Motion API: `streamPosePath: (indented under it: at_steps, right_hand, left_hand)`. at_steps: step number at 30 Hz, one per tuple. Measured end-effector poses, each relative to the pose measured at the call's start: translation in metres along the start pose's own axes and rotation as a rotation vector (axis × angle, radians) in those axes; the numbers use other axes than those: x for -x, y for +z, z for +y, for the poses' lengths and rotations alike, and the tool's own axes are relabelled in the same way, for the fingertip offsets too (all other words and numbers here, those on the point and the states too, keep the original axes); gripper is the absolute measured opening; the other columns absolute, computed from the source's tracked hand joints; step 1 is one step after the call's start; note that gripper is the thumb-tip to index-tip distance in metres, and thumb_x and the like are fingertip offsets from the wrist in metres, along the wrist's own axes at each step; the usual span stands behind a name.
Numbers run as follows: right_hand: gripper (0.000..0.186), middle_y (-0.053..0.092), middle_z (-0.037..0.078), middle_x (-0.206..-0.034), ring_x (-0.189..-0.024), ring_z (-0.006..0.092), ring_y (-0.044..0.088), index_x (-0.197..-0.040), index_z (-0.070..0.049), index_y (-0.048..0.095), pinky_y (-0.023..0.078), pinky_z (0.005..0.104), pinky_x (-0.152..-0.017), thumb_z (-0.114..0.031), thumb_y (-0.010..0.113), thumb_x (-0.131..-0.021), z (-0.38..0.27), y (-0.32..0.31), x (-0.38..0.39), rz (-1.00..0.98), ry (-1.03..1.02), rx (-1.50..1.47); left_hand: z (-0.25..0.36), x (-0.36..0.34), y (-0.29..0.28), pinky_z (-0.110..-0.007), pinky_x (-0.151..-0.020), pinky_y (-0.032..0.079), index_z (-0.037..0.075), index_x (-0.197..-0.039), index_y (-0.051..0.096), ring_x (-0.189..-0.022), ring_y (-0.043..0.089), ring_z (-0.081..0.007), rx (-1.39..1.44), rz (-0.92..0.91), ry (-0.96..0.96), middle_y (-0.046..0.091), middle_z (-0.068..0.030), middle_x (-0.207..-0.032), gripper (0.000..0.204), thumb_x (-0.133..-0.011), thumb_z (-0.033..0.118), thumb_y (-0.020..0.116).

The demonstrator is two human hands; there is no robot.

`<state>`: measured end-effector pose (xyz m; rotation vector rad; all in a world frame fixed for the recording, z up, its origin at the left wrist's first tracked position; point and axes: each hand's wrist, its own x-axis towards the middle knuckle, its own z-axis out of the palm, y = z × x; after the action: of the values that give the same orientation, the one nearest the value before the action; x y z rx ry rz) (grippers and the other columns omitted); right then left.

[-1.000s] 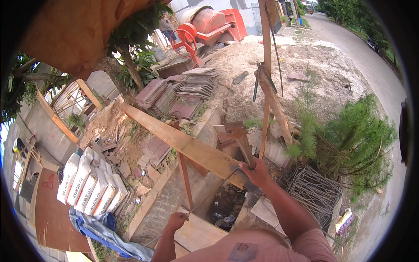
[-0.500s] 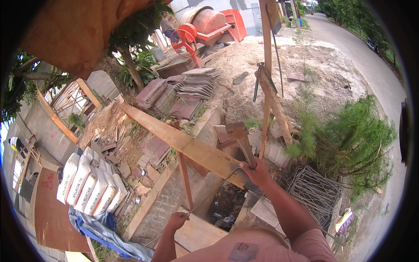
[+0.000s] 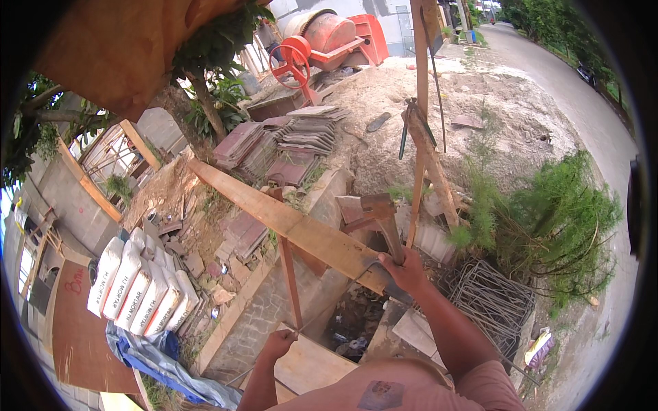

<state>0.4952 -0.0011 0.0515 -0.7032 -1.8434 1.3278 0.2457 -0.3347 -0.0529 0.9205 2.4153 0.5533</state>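
My right hand (image 3: pixel 406 268) is wrapped round the wooden handle of a hammer (image 3: pixel 378 207), its rusty head raised above the far-right end of a long wooden plank (image 3: pixel 291 226). That plank slants from the upper left down toward my right hand, on edge supports with an upright wooden post (image 3: pixel 289 288) beneath. In my closed left hand (image 3: pixel 277 344), at the lower middle, is a thin metal rod (image 3: pixel 317 316). It runs up to the plank's end near my right hand, where the exact contact is hard to make out.
A littered pit (image 3: pixel 351 325) lies below the plank, beside a board (image 3: pixel 312 363). Bent steel frames (image 3: pixel 490 301) and a bush (image 3: pixel 558 222) stand right. White sacks (image 3: pixel 144 284) sit left, stacked roof tiles (image 3: pixel 295 140) and an orange concrete mixer (image 3: pixel 329 38) farther back. Pliers-like cutters (image 3: pixel 406 130) hang on a post.
The hammer and my right hand have shifted very slightly to the right. My left hand keeps its hold on the rod in nearly the same place.
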Motion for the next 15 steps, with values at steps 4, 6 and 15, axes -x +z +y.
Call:
streamPosePath:
  at_steps: [4,6,15]
  right_hand:
    - [0.026,0.062,0.007,-0.070,-0.064,0.0125,0.053,-0.101,-0.003,0.065,0.046,0.0322,-0.063,-0.025,0.067,-0.086,-0.002,0.001,0.002,-0.002,0.005,-0.027]
    - [0.027,0.063,0.007,-0.070,-0.064,0.0124,0.053,-0.101,-0.003,0.065,0.046,0.0321,-0.063,-0.025,0.067,-0.086,0.000,0.000,0.002,-0.005,0.007,-0.032]
    - [0.036,0.062,0.007,-0.067,-0.065,0.0176,0.060,-0.103,-0.002,0.066,0.047,0.0349,-0.063,-0.032,0.071,-0.083,-0.050,-0.056,-0.006,0.065,0.168,0.150]
  left_hand:
    - [-0.004,-0.002,0.001,-0.040,-0.078,0.050,0.003,-0.101,0.069,-0.088,0.067,-0.0346,-0.026,0.010,0.012,0.068,-0.0217,-0.090,0.042,-0.088,0.042,0.062]
    - [-0.005,-0.005,0.003,-0.041,-0.079,0.050,0.002,-0.103,0.069,-0.091,0.066,-0.0360,-0.026,0.028,0.030,0.068,-0.0232,-0.093,0.043,-0.088,0.042,0.062]
    - [-0.004,0.002,0.001,-0.041,-0.076,0.050,0.003,-0.100,0.069,-0.087,0.066,-0.0356,-0.094,0.059,-0.009,0.068,-0.0222,-0.090,0.038,-0.088,0.039,0.063]
